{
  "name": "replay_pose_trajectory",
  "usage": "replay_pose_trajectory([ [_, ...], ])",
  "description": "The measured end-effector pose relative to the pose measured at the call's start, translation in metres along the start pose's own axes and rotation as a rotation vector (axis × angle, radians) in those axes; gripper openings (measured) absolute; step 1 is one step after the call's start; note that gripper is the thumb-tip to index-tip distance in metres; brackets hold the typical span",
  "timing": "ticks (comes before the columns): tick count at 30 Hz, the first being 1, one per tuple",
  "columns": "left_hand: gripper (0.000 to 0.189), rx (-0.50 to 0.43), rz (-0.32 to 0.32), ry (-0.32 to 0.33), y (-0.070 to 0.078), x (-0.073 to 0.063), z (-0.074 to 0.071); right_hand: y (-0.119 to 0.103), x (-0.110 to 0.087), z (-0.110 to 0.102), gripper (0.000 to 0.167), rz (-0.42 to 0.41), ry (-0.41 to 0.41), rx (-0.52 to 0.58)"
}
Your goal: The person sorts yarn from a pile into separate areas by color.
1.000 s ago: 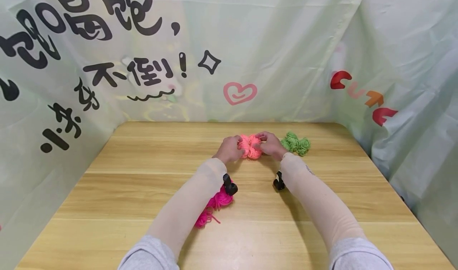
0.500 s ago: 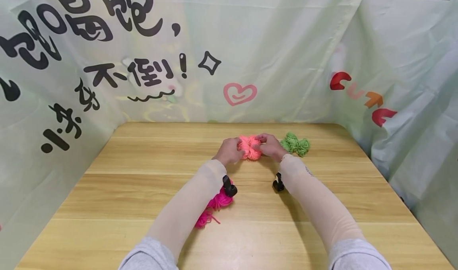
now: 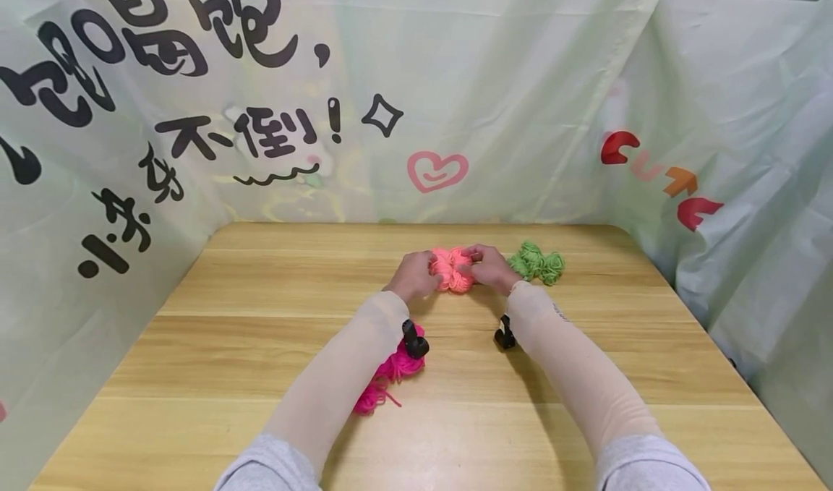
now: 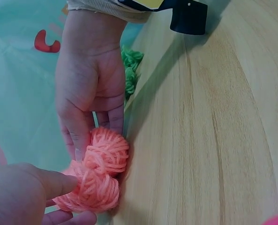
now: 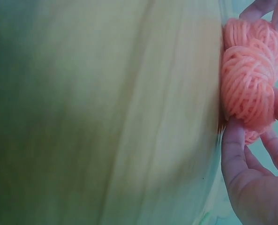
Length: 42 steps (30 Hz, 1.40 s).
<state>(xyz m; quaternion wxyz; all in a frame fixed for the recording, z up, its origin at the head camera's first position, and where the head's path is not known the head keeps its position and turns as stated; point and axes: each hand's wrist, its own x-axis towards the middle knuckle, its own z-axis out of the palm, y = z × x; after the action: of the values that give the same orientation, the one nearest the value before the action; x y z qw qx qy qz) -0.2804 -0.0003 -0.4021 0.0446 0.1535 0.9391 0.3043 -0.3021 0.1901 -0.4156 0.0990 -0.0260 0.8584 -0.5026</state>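
Observation:
A coral-pink yarn skein (image 3: pixel 451 270), gathered in at its middle, lies on the wooden table between both hands. From the left side, my left hand (image 3: pixel 414 275) holds it with thumb and fingers. My right hand (image 3: pixel 492 268) grips the opposite end, its thumb on the near side. Up close in the left wrist view, the skein (image 4: pixel 101 176) shows two rounded lobes with fingers at each end. The right wrist view has the coral skein (image 5: pixel 251 75) at its right edge, touched by fingertips above and below. Some fingers are hidden behind the yarn.
Just right of my right hand lies a green yarn bundle (image 3: pixel 536 262). Magenta yarn (image 3: pixel 398 364) sits nearer, partly under my left forearm. A printed cloth backdrop (image 3: pixel 507 100) rises behind the wooden table (image 3: pixel 260 281) and along its sides.
Both hands and the coral skein have shifted slightly left. The green and magenta yarn have stayed in place.

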Motion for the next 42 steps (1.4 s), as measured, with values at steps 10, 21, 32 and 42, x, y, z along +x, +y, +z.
replay_pose_trajectory([
  [10,0.045,-0.011,-0.017,0.003,-0.001,-0.004,0.0,0.001,0.001,0.005,0.042,-0.022,0.003,0.001],
  [21,0.044,-0.053,-0.034,-0.004,-0.002,-0.006,0.0,-0.001,-0.003,0.003,0.043,-0.011,-0.009,0.028],
  [32,0.041,-0.054,-0.029,0.001,-0.001,-0.007,0.0,0.0,-0.005,0.0,0.041,0.004,-0.016,0.078],
  [42,0.044,-0.055,-0.037,0.0,-0.001,-0.007,-0.002,-0.004,-0.009,-0.005,0.04,0.014,-0.011,0.068],
])
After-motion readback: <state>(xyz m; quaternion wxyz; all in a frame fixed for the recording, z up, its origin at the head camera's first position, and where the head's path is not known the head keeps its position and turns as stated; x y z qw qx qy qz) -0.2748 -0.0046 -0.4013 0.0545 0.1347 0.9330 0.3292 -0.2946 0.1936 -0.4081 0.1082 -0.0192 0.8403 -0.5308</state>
